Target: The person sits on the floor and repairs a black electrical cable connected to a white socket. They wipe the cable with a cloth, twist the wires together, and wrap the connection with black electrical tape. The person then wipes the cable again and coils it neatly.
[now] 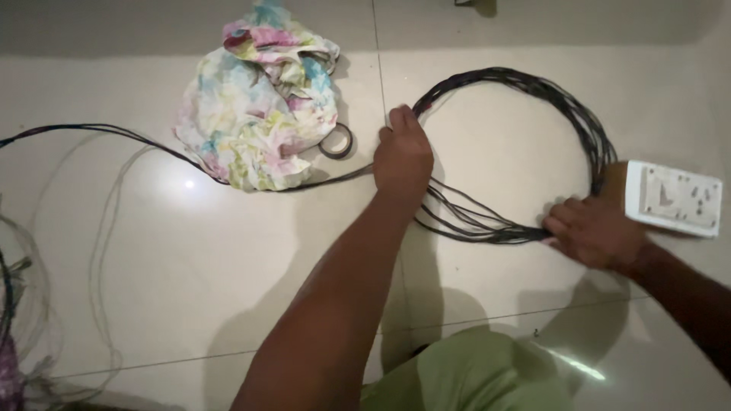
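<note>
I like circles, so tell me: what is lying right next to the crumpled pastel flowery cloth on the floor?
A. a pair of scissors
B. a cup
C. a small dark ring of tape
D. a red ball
C: a small dark ring of tape lies on the pale tiled floor, touching the edge of the crumpled pastel cloth.

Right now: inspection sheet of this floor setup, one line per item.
Surface: pale glossy floor tiles, glare spots.
Job's things: dark cable coil flat on the floor; white socket box at its right.
Clutter: crumpled pastel cloth; tape roll beside it.
Hands: left hand grips the coil's left side; right hand pinches its lower strands.
Cables: cable tail runs left; thin pale wire loops at left.
Surroundings: green clothing at the bottom; tangled netting at the left edge.
</note>
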